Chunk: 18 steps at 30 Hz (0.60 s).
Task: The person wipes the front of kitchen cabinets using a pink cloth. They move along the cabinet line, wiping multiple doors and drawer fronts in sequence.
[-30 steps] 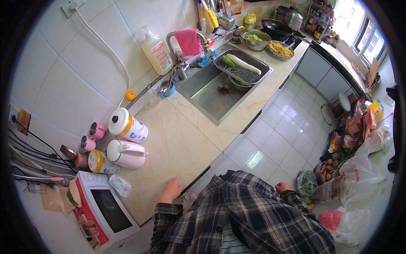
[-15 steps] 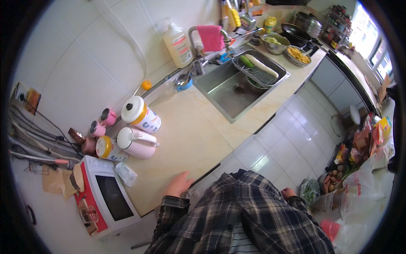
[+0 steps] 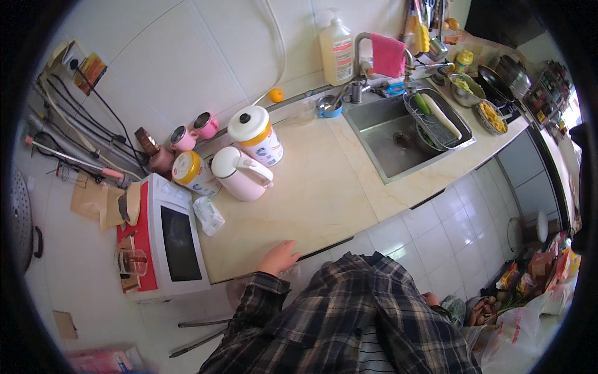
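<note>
My left hand (image 3: 279,257) is at the front edge of the cream countertop (image 3: 317,206), fingers stretched out and holding nothing that I can see. Nearest to it on the counter are a white packet of tissues (image 3: 208,215) and a pink electric kettle (image 3: 242,175) with a white lid. My right hand (image 3: 430,299) hangs low at my right side, mostly covered by the plaid sleeve, so its fingers are hidden. Behind the kettle stand a large white canister (image 3: 256,135) with a yellow band and a smaller yellow-lidded tub (image 3: 194,172).
A red-and-white microwave (image 3: 177,240) stands at the left end. Pink mugs (image 3: 194,132) line the wall. The steel sink (image 3: 386,163) holds a rack (image 3: 446,128) with a cucumber and a white radish. Bowls of food (image 3: 467,90) stand beyond it. Bags and vegetables (image 3: 498,305) lie right.
The view has turned left, so the counter and sink sit farther right and more of the left wall shows. My left hand stays by the counter edge.
</note>
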{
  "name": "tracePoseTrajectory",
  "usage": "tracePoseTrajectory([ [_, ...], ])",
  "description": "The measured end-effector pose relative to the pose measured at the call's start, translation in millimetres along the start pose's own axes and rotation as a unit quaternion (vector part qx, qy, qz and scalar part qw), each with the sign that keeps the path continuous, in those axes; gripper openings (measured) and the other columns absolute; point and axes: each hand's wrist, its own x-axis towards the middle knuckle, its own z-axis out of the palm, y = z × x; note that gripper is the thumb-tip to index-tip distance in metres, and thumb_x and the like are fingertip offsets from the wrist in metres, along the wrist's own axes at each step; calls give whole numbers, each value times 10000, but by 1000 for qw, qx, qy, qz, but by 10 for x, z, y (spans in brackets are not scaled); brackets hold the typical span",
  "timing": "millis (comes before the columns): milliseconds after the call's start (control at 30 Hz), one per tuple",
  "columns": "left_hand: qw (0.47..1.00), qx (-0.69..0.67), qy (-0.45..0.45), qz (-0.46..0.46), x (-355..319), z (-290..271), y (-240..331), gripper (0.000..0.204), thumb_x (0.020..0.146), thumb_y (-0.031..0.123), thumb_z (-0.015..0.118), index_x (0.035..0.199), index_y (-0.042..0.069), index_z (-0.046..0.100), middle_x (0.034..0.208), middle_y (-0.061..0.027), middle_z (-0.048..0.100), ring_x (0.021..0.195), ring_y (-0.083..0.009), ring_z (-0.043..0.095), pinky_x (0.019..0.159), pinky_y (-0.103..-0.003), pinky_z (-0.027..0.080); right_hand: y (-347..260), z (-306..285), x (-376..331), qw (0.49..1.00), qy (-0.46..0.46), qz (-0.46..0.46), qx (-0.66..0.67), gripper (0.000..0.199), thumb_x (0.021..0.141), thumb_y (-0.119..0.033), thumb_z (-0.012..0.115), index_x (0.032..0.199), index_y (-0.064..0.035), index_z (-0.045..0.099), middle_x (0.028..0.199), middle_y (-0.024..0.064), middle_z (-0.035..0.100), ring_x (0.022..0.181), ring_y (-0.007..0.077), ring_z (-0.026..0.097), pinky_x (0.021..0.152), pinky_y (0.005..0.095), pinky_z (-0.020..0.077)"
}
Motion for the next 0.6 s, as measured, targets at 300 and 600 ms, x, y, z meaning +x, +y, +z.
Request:
tracePoseTrajectory([
  [300, 1000, -13, 0, -28, -78, 92, -273, 476, 906, 345, 574, 1245, 14, 530, 1270, -216, 563, 1161, -376, 538, 968, -445, 445, -460, -175, -106, 1000, -7, 10, 17, 270, 863, -236, 605, 906, 13, 698, 708, 127, 686, 582, 205, 658, 547, 371, 524],
  [600, 998, -52, -2, -27, -76, 57, -410, 486, 913, 319, 577, 1290, 23, 501, 1313, -228, 522, 1165, -388, 529, 967, -450, 445, -695, -120, -232, 1000, -2, 2, -20, 282, 875, -235, 582, 930, 15, 699, 740, 118, 702, 592, 206, 663, 567, 370, 539],
])
